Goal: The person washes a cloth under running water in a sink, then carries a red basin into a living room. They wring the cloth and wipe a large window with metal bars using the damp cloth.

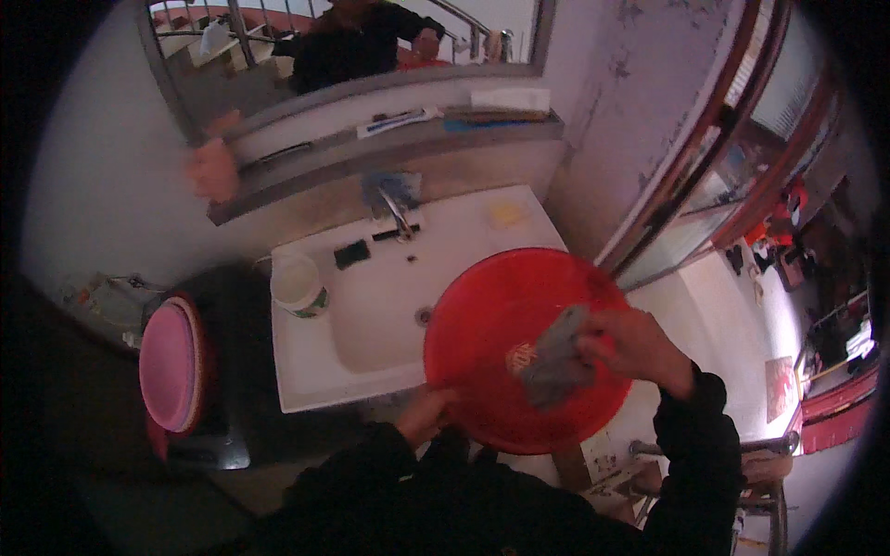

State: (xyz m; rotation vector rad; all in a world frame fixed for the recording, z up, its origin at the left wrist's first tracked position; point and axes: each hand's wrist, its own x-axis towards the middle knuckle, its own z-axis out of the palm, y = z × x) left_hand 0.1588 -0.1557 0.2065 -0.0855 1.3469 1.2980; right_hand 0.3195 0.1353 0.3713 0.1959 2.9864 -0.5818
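Plainly, the left hand (426,414) is nearest, its grip closed on the near left rim of a red basin (477,310). Across from it, the right hand (640,347) grasps a grey cloth (559,361), bunched and hanging inside the basin – whether the cloth touches the bottom is hard to tell. The basin overlaps the right part of a white sink (371,320); whether it rests on the sink's edge, I cannot tell. To the left, a pink bowl (165,366) stands tilted at the front of a stack. A white tub (298,283) sits on the sink's left side, with a dark sponge (352,253) near it. Farther back come the tap (397,218), then a shelf (315,176) – and above that, a mirror (250,93).
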